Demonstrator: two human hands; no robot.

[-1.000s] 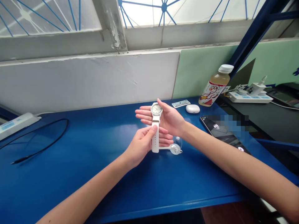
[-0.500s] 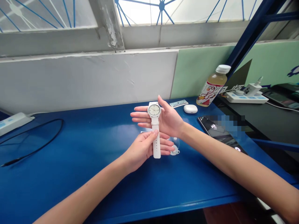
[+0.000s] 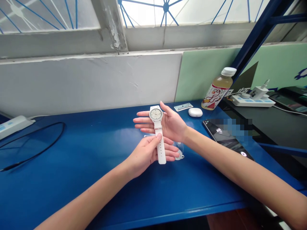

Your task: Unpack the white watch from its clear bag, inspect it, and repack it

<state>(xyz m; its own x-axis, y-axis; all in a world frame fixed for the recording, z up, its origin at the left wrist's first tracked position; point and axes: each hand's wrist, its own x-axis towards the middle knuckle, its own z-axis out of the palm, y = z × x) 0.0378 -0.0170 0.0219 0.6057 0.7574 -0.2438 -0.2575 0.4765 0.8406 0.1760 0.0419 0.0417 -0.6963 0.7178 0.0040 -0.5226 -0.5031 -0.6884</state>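
Note:
A white wristwatch (image 3: pixel 156 114) with a round pale dial lies lengthwise across both hands, its dial facing up. My left hand (image 3: pixel 146 152) grips the watch's white strap, thumb on top and fingers stretched out beneath it. The holed strap end hangs down past those fingers. Behind the dial, my right hand (image 3: pixel 172 123) is turned palm up with its fingers extended to the left and its thumb raised. The dial sits over the base of those fingers; whether it rests its weight there I cannot tell. Partly hidden behind my left fingertips is a clear item with a white beaded edge (image 3: pixel 179 155).
A blue desk (image 3: pixel 96 191) runs under everything. To the right stand a white earbud case (image 3: pixel 195 112), a phone (image 3: pixel 225 137), a small printed card (image 3: pixel 183 107) and a drink bottle (image 3: pixel 217 89). A black cable (image 3: pixel 61 134) and a power strip (image 3: pixel 15 126) lie left.
The watch's dial end has swung slightly left, so the watch tilts more. My right hand has dropped and shifted a little left. My left hand keeps its grip on the strap.

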